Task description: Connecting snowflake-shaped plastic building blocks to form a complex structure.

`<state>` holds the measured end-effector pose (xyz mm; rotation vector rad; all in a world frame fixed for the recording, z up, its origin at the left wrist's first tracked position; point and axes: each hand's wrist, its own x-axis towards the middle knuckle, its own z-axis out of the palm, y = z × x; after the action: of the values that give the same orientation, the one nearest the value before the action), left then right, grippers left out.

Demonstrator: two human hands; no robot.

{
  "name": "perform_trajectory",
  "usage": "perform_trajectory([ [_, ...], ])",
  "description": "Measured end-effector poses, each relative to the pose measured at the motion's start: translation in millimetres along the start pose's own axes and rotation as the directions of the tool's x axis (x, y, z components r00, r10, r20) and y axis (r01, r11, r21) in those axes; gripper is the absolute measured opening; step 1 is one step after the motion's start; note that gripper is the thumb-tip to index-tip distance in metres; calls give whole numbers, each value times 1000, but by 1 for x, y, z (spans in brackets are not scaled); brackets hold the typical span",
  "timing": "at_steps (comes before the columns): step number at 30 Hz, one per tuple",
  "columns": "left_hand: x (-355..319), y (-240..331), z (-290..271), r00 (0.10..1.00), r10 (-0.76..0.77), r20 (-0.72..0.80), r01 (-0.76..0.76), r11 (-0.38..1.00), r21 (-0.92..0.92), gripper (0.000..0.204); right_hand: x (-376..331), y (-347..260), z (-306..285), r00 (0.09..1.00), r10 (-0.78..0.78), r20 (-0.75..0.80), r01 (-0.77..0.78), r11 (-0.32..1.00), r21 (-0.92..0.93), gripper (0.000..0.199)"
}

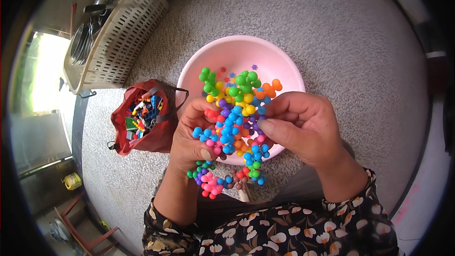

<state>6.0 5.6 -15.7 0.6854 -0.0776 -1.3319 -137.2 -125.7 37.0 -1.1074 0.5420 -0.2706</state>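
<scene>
Between my hands, above a pink basin, is a many-coloured construction of linked plastic building pieces with ball-shaped knobs. Its upper prongs are green and yellow, its middle is mostly blue, and a chain of pink, brown, green and blue pieces hangs below. My left hand is closed around its left side, thumb near the pink knobs. On the other side, my right hand pinches at purple knobs with thumb and fingers; the fingertips are partly hidden. A few small loose pieces lie on the basin's bottom.
A red bag full of small toy parts stands left of the basin on grey carpet. Farther left is a cream slotted basket holding dark utensils. A yellow container and a reddish wooden frame are at lower left.
</scene>
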Motion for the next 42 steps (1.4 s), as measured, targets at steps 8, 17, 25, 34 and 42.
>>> perform_trajectory([
  [8, 7, -4, 1, 959, 251, 134, -275, 938, 209, 63, 7, 4, -5, 986, -164, -41, 157, 977, -148, 11],
  [17, 1, 3, -4, 977, 183, 111, -200, 966, 167, 59, 9, 7, 12, 969, -190, -159, 159, 969, -190, 8],
  [25, 1, 6, -3, 959, 173, 225, -211, 965, 158, 47, 10, 16, 14, 957, -183, -224, 179, 983, -38, 5],
  [34, -7, 10, -7, 966, 163, 199, -191, 973, 133, 47, 17, 18, 19, 977, -100, -191, 111, 993, 51, 6],
  [42, -4, 9, -3, 965, 146, 219, -177, 976, 129, 45, 16, 21, 19, 973, -104, -206, 129, 985, 111, 6],
])
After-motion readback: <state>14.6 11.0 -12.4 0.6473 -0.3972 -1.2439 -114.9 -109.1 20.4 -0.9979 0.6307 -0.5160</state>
